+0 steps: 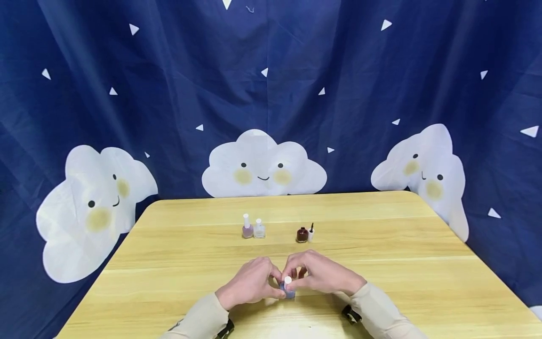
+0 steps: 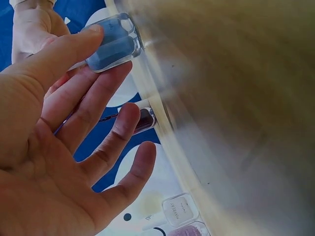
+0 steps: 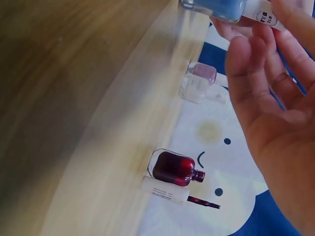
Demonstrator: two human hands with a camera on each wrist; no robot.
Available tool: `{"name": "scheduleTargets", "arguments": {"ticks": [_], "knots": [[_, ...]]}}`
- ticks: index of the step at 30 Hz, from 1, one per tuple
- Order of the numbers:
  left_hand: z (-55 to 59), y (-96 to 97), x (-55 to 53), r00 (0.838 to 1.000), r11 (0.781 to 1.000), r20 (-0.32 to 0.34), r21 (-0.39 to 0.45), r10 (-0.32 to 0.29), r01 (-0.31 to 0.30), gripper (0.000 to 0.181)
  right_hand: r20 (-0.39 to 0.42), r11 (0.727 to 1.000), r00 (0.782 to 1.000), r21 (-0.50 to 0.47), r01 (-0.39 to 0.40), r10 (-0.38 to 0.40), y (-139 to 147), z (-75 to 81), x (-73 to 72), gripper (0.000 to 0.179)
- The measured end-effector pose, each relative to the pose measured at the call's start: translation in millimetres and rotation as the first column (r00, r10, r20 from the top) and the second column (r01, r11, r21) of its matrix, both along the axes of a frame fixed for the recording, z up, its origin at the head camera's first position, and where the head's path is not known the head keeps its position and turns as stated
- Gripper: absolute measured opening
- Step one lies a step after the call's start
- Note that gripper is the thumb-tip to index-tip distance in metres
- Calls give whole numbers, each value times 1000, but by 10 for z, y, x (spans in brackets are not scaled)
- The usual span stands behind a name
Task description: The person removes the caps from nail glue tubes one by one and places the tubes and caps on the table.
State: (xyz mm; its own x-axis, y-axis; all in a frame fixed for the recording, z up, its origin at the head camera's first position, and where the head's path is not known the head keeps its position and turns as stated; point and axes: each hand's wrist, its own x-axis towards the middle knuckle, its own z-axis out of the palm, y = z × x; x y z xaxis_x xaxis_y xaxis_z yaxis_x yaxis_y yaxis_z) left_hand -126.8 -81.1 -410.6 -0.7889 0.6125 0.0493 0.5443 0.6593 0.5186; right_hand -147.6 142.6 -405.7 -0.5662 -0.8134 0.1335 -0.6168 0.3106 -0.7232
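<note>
Between the left hand (image 1: pixel 253 283) and the right hand (image 1: pixel 322 274): a blue polish bottle (image 1: pixel 290 294)

The body of the blue polish bottle is pinched by the left thumb and fingers; its white cap (image 1: pixel 288 280) is pinched by the right thumb and fingers. Beyond it, slightly to its right, an uncapped dark red bottle (image 1: pixel 302 235) is stood upright on the table (image 1: pixel 190 263), with a brush cap (image 1: pixel 311 234) set just beside, brush upward. Beyond it, to its left, a clear bottle (image 1: pixel 259 231) and a purple bottle (image 1: pixel 247 231) are placed side by side, both capped. Farthest from it, a dark blue curtain (image 1: pixel 178 70) is hung.
</note>
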Motion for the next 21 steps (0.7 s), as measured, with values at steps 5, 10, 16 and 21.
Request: {"name": "scheduleTargets", "arguments": {"ticks": [5,10,16,21], "knots": [[-1,6,-3,1000,1000,8,9,4,-4,14,62,997,996,44,66,-69,-10,4,17,18],[-16,9,-11,1000,1000,19,19,8,-9,14,9,991,992,49,128,-129,-41,13,39,19],[-56,-2,-39,995,997,101,77,16,-23,15,-29,988,989,51,145,-144,-59,24,64,17],[-74,-17,-51,983,988,179,138,41,-66,21,-24,988,990,55,143,-142,-51,34,68,17]]}}
